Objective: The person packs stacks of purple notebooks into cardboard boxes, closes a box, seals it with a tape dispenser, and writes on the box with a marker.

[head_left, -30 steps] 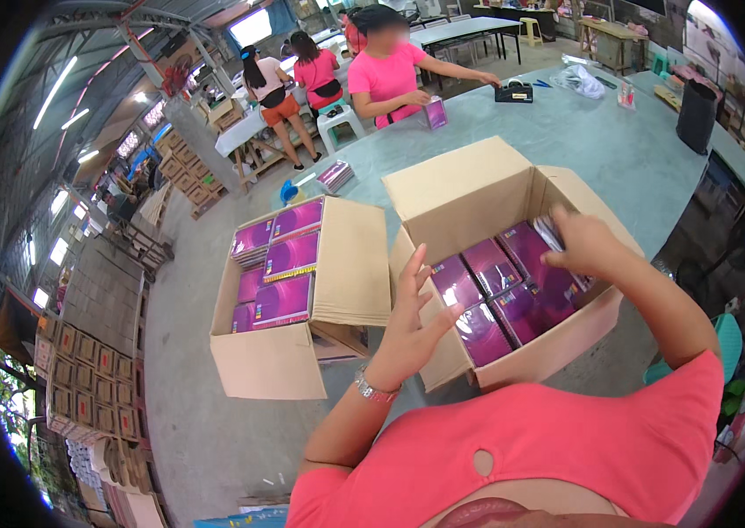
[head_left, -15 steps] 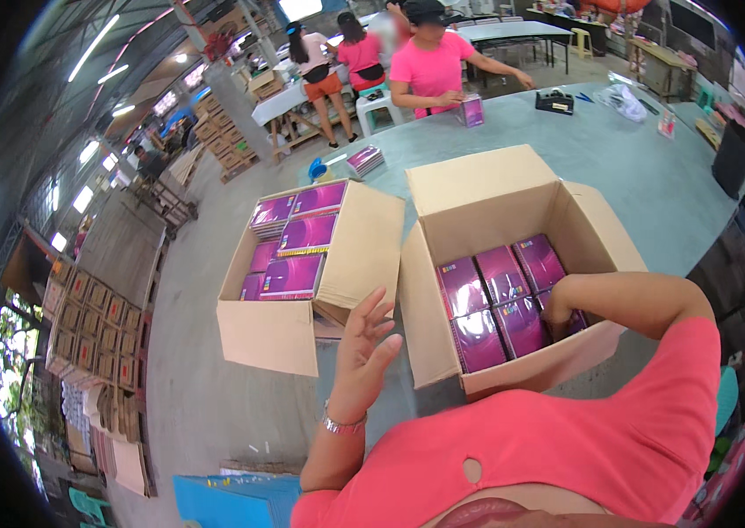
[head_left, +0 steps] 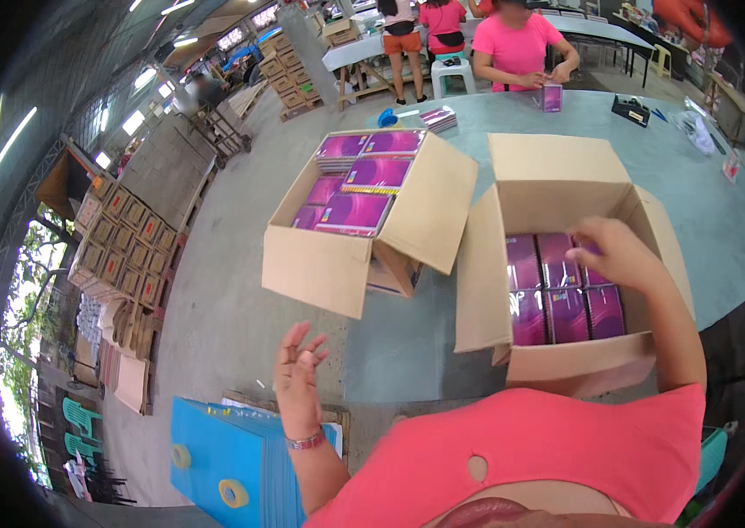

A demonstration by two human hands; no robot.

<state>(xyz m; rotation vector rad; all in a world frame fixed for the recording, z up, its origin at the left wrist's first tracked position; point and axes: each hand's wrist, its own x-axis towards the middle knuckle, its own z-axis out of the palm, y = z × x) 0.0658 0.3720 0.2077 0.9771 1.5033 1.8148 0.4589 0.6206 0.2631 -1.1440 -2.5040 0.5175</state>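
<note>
My right hand point(head_left: 612, 250) is inside the open cardboard box point(head_left: 561, 164) on the right, just over the spiral-bound purple notebooks point(head_left: 528, 317) packed there in rows. Its thumb and fingers are apart, and I see nothing between them. A metal-banded watch is on my left wrist, and my left hand point(head_left: 298, 370) hangs in the air with loosely spread fingers, holding nothing. Ahead of it stands a second open carton point(head_left: 319, 264), tilted, with more purple notebooks point(head_left: 356, 214) stacked inside; its right flap leans toward the first box.
Both boxes are at the grey-green table point(head_left: 407, 334). Across it a person in pink handles a small purple pack point(head_left: 551, 97) near a black tape dispenser point(head_left: 631, 110). A notebook stack point(head_left: 438, 119) lies beyond the left carton. Blue sheets point(head_left: 214, 431) with tape rolls point(head_left: 233, 493) are at lower left.
My right hand has lifted from the near right corner of the notebooks and moved toward the far side of the box. My left hand has drawn back from the left carton. The view has swung left.
</note>
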